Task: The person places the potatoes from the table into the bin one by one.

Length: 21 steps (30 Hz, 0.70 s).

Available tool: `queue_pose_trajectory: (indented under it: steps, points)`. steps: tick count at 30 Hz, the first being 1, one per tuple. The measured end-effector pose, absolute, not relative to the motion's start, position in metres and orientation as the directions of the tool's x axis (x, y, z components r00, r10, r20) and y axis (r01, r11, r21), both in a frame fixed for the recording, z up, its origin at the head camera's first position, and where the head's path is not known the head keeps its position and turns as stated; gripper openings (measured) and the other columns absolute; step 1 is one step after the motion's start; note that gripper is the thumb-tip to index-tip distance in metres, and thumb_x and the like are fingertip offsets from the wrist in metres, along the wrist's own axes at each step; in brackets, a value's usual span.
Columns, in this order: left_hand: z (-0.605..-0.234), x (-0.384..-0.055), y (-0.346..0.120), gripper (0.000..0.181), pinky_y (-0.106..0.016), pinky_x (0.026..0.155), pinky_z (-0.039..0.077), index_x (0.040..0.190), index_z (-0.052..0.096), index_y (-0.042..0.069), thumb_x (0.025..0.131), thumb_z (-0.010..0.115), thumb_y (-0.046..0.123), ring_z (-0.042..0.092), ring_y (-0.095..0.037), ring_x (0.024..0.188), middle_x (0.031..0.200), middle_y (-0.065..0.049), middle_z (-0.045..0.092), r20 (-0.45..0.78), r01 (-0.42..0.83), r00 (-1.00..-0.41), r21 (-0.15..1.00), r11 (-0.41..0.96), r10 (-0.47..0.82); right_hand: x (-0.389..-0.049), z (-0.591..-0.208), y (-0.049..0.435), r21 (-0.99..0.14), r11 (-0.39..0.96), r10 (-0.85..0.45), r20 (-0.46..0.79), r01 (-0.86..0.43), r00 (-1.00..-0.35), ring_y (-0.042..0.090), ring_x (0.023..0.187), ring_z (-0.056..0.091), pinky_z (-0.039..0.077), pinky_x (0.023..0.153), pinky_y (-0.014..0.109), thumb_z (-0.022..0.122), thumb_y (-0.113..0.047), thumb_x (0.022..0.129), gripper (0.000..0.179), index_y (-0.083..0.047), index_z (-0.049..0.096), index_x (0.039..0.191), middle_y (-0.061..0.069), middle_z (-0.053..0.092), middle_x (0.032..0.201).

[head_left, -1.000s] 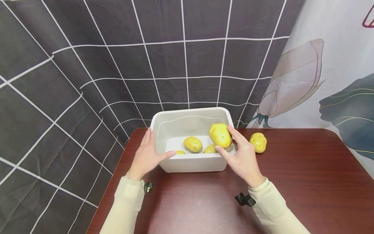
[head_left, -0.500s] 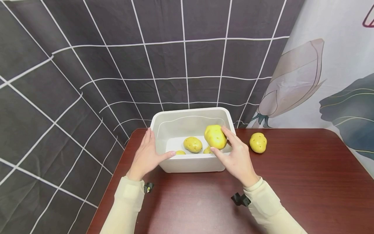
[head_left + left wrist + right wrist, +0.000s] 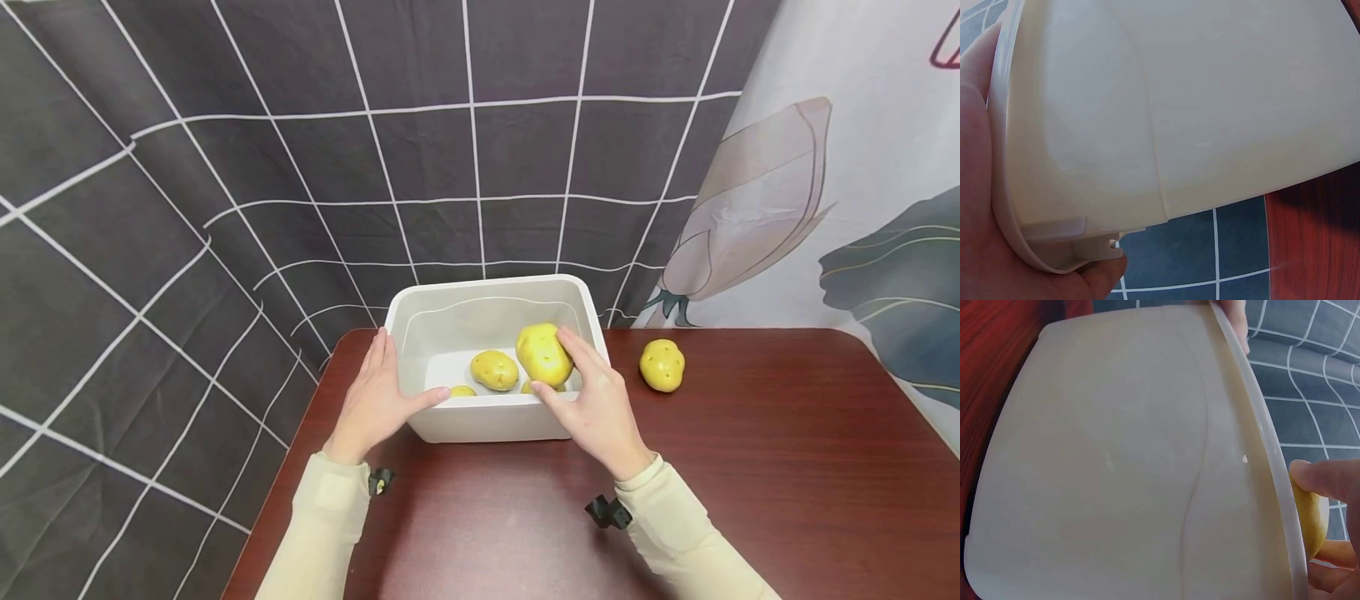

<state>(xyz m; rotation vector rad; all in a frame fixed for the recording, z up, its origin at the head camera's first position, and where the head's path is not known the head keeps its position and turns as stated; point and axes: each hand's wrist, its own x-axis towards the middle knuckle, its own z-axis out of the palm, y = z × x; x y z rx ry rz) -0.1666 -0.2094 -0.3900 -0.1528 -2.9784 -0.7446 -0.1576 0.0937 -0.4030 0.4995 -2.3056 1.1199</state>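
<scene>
A white plastic bin (image 3: pixel 487 419) stands at the back of the table. My left hand (image 3: pixel 375 400) holds its left front corner, thumb on the front rim and fingers along the left side; in the left wrist view fingertips show under the lip. My right hand (image 3: pixel 600 408) holds a yellow potato (image 3: pixel 542 354) between thumb and fingers, above the bin's right part. Inside the bin lies another potato (image 3: pixel 494 370). The front wall partly hides a potato (image 3: pixel 462 391) at left and one under the held potato. In the right wrist view the held potato (image 3: pixel 1311 515) shows behind the rim.
One more potato (image 3: pixel 662 365) lies on the brown wooden table (image 3: pixel 787 467), to the right of the bin. A dark curtain with white grid lines (image 3: pixel 420 158) hangs close behind and to the left. A pale patterned cloth (image 3: pixel 787 208) hangs at the right.
My right hand has moved left with the potato, from beside the bin's right wall toward the middle and slightly lower. The left hand and the bin have stayed put.
</scene>
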Motion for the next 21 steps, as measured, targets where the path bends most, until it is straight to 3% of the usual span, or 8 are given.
queue_pose_trajectory:
  steps: [21]
  points:
    - [-0.3895, -0.1667, -0.2092, 0.129, -0.052, 0.121, 0.018, 0.159, 0.010, -0.003, 0.076, 0.065, 0.079, 0.004, -0.033, 0.154, 0.168, -0.017, 0.002, 0.089, 0.114, -0.993, 0.468, 0.876, 0.082, -0.1541, -0.4072, 0.1020, -0.552, 0.596, -0.114, 0.661, -0.583, -0.742, 0.031, 0.122, 0.059, 0.046, 0.101, 0.046, 0.082, -0.012, 0.081, 0.050, 0.001, 0.065, 0.127, 0.015, 0.065, 0.128]
